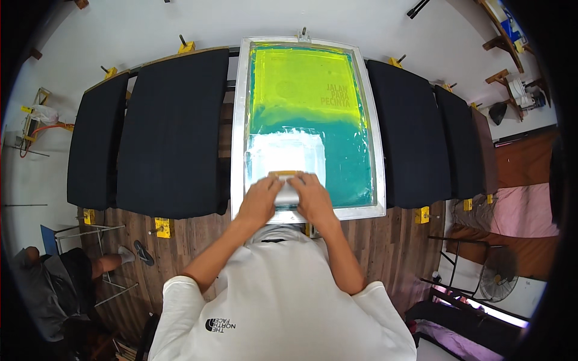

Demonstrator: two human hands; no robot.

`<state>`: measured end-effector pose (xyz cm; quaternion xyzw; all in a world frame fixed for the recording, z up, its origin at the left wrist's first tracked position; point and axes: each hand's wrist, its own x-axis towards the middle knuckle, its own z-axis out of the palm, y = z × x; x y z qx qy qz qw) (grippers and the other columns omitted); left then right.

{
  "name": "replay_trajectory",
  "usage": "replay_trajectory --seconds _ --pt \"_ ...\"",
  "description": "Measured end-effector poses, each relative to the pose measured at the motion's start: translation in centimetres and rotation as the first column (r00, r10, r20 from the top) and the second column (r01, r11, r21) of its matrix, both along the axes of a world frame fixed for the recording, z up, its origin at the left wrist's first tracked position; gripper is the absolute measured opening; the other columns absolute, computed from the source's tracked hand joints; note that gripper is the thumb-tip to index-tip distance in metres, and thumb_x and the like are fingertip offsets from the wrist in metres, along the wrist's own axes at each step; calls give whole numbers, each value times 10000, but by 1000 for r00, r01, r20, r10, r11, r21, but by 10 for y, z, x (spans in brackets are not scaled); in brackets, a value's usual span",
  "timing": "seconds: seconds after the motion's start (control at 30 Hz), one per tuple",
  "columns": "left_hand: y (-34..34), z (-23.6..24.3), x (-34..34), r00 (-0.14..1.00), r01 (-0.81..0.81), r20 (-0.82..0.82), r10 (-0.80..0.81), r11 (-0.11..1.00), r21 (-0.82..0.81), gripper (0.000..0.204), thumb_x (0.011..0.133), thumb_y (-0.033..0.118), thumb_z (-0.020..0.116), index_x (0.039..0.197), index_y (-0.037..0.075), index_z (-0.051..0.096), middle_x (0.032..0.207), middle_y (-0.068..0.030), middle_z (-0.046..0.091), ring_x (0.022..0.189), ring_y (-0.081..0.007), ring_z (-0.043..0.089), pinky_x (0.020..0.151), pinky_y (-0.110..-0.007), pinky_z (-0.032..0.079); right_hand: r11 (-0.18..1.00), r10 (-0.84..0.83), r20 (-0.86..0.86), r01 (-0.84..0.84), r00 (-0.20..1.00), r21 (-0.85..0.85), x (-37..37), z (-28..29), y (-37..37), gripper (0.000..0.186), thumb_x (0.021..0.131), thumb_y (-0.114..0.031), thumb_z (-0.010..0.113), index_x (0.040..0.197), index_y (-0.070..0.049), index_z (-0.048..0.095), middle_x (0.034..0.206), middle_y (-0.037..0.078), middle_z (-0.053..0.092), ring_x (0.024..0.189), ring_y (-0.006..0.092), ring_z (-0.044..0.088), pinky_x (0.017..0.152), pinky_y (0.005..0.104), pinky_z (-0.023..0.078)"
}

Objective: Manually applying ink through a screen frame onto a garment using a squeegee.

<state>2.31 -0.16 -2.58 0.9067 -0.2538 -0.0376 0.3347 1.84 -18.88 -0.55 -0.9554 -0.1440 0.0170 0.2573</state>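
A screen-printing frame with a silver metal border lies in front of me. Its mesh is yellow-green at the far end, with faint lettering, and teal nearer me. White ink covers the near left part of the mesh. Over the frame's near end, my left hand and my right hand are closed side by side on a squeegee with a silver body and a yellow-orange edge. The squeegee's lower edge is hidden, so I cannot tell how it meets the mesh.
Black cloth-covered boards flank the frame, including one on the left and one on the right. Yellow brackets carry them. Another person is at the lower left. A fan stands at the right.
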Motion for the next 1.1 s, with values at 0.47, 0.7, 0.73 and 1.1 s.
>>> replay_trajectory --seconds 0.47,0.7,0.73,1.1 --pt "-4 22 67 999 -31 15 31 999 -14 407 687 -89 594 1081 -8 655 1003 -215 671 952 -399 629 861 -473 503 993 74 -43 -78 996 -87 71 20 -3 396 682 71 627 1038 -88 696 988 134 681 957 366 627 816 449 535" --pt "-3 -3 30 1000 -25 11 26 997 -75 563 652 -130 624 1199 -5 578 1219 -231 596 1121 -423 570 977 -460 472 1000 10 -78 -11 997 -12 35 -1 -3 543 648 91 644 1167 -67 622 1173 149 616 1122 359 563 911 434 508" --pt "-3 0 13 999 -24 -40 22 999 -36 590 648 -132 631 1220 1 576 1283 -235 559 1171 -419 548 1004 -450 460 1000 -3 -89 3 996 -1 17 4 -2 574 642 97 644 1191 -66 606 1213 151 596 1157 359 544 933 431 500" --pt "-2 43 -30 976 51 -218 -25 992 117 634 642 -123 634 1265 -31 557 1284 -231 572 1162 -401 573 994 -439 475 999 40 -201 -40 979 3 -31 29 2 584 632 116 630 1200 -22 617 1244 184 598 1173 365 546 970 425 480"
